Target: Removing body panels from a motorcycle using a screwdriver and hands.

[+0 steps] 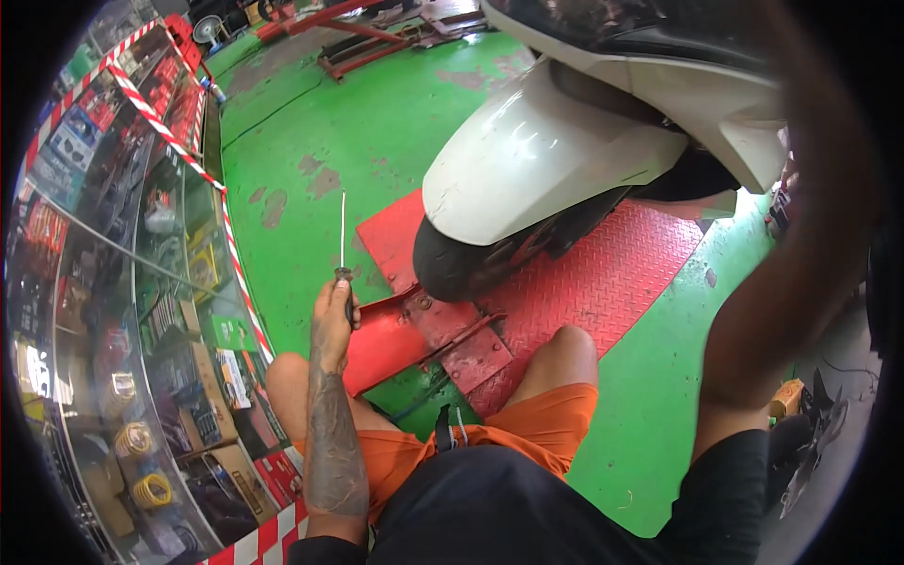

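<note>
My left hand (335,306) is closed round the dark handle of a screwdriver (343,231), its thin metal shaft pointing up and away from me. Beyond it and to the right stands a motor scooter with a white front fender (537,151) over a black front tyre (461,268). The tyre rests on a red treadplate ramp (621,268), at the end with a bolted bracket (443,315). My right arm (782,301) is raised along the right side, dark and blurred near the top; its hand is out of the picture.
A glass display case (179,273) full of boxed parts and yellow coils runs along the left, edged with red-and-white striped tape (169,137). The green floor (282,122) has worn patches. A red metal frame (367,47) lies at the back. Dark parts (819,424) stand at the right.
</note>
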The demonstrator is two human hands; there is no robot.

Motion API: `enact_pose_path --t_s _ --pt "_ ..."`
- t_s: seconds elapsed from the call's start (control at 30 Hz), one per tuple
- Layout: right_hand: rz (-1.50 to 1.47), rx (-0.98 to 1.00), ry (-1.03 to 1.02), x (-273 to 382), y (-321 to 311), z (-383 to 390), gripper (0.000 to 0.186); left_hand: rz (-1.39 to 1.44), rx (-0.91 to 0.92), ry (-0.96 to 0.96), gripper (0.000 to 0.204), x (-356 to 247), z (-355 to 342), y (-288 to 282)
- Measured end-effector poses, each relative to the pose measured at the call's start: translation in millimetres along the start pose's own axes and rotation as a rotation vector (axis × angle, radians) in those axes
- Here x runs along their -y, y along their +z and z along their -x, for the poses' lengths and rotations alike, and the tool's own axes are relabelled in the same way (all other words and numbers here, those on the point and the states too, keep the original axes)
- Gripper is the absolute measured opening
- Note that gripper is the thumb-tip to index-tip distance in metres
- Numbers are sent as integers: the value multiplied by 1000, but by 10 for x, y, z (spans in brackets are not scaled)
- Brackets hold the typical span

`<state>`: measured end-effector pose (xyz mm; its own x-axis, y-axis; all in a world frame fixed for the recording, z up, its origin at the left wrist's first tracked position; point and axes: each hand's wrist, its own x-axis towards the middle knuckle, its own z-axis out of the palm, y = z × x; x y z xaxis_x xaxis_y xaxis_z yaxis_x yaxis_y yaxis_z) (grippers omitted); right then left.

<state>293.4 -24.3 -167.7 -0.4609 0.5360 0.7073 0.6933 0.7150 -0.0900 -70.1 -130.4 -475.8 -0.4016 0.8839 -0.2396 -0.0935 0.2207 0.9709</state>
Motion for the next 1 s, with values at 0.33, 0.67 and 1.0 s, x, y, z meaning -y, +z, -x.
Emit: enact_pose_path --t_s 0.33,0.67,1.0 --pt "-135 705 456 966 3860 2874 21 -614 87 183 46 733 -1453 586" --pt "-525 822 775 1304 2729 2527 50 -1225 270 118 40 1623 -2272 1042" --pt "-1221 40 864 1545 356 931 53 95 508 133 48 -1100 13 693"
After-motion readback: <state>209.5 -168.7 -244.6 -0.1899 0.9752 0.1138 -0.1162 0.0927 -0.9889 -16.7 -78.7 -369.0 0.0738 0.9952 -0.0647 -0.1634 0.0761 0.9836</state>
